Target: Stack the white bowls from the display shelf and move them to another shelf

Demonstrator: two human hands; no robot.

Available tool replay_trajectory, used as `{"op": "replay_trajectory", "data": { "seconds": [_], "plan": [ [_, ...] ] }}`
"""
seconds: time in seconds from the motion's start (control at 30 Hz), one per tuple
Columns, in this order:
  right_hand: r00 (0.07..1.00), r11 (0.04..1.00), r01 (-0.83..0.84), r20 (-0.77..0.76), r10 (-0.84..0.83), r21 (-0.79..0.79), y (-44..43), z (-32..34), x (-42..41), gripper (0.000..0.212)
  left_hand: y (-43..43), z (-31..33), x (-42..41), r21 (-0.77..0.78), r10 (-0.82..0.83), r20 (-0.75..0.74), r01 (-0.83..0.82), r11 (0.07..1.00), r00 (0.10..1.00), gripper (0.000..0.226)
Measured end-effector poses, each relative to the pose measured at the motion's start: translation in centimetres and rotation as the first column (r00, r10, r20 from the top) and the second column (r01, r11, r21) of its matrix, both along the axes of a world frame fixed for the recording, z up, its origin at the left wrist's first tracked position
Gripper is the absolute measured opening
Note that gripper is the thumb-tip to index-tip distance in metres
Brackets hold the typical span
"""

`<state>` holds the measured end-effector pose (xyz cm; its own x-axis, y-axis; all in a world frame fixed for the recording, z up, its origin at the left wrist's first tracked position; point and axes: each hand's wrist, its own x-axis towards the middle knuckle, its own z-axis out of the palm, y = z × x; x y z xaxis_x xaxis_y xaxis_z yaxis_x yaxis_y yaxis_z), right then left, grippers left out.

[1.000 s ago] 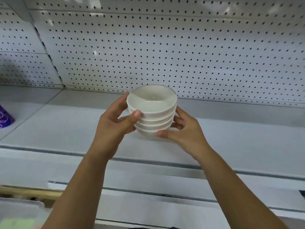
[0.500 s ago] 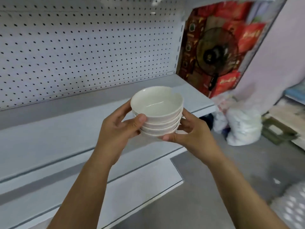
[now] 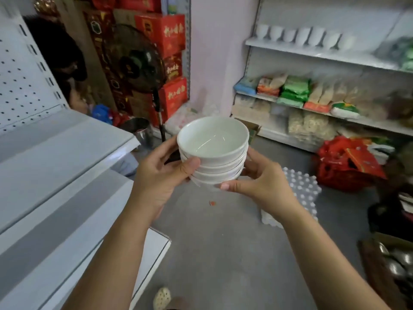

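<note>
fingers (image 3: 190, 163) of the left hand (image 3: 159, 175) wrap the left side of a stack of white bowls (image 3: 212, 153), thumb pressed on the rims, while the right hand (image 3: 262, 184) cups the stack's lower right side, thumb under the bottom bowl. both hands grip the stack, held upright in the air above the grey floor (image 3: 223, 242). an empty white pegboard shelf (image 3: 55, 153) lies to the left. beyond, a standing fan (image 3: 134, 61) fronts red cartons (image 3: 165, 34). another shelf (image 3: 312, 52) at right carries white cups (image 3: 299, 35), with packaged goods (image 3: 295, 90) below. white egg trays (image 3: 301, 189) sit on the floor.
</note>
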<state>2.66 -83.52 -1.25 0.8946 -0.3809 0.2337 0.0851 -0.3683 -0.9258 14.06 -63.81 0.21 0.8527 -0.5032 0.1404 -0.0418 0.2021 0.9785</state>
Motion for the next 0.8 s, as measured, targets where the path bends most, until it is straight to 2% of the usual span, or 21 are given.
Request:
{"op": "replay_trajectory", "data": {
  "seconds": [0.27, 0.57, 0.8],
  "plan": [
    [0.975, 0.975, 0.219, 0.035, -0.219, 0.026, -8.8, -0.2, -0.8, 0.092, -12.5, 0.0, 3.4, -0.018, -0.249, -0.01, 0.249, 0.968, 0.968, 0.064],
    [0.922, 0.925, 0.379, 0.073, -0.381, 0.038, -19.4, 1.3, 7.2, 0.093, -25.8, 2.2, 13.8, 0.007, -0.425, 0.061, 0.426, 0.905, 0.903, 0.058],
    [0.872, 0.877, 0.471, 0.1, -0.48, 0.099, -26.6, 0.9, 12.9, 0.092, -35.0, 2.9, 20.8, 0.046, -0.516, 0.079, 0.514, 0.857, 0.853, 0.064]
  ]
}}
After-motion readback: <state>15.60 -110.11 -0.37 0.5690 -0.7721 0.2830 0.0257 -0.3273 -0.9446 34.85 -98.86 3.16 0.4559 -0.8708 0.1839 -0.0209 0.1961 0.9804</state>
